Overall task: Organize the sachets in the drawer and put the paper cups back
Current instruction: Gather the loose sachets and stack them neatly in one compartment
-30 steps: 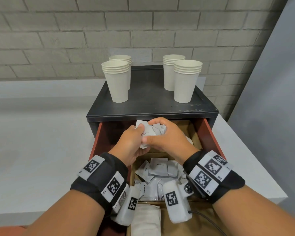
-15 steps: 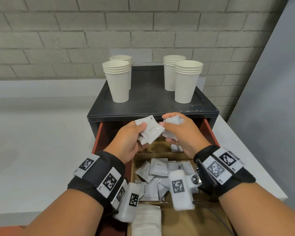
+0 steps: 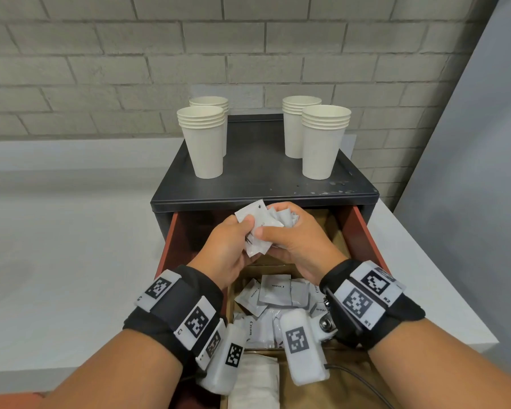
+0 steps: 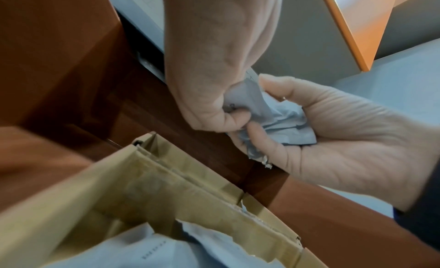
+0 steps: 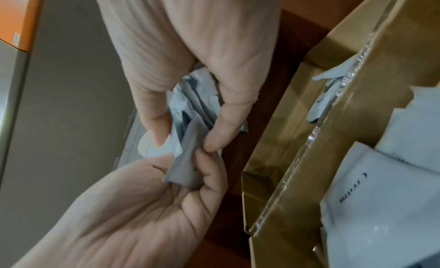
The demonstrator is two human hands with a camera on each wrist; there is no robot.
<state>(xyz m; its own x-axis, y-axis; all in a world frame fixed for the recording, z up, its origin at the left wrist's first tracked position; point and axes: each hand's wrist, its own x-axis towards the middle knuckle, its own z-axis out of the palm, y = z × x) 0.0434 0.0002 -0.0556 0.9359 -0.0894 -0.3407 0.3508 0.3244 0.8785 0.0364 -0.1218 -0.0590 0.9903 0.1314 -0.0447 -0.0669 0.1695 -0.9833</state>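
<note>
Black wristbands, checkered marker tags, white cameras

The head view looks forward and down over the open drawer. Each wrist view looks close along its own hand from below; all three share the bunched sachets at mid-frame.

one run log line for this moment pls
step: sorting sachets | left hand: grip on sachets | right hand: grip on same bunch | over open drawer | cups: on cabinet top
</note>
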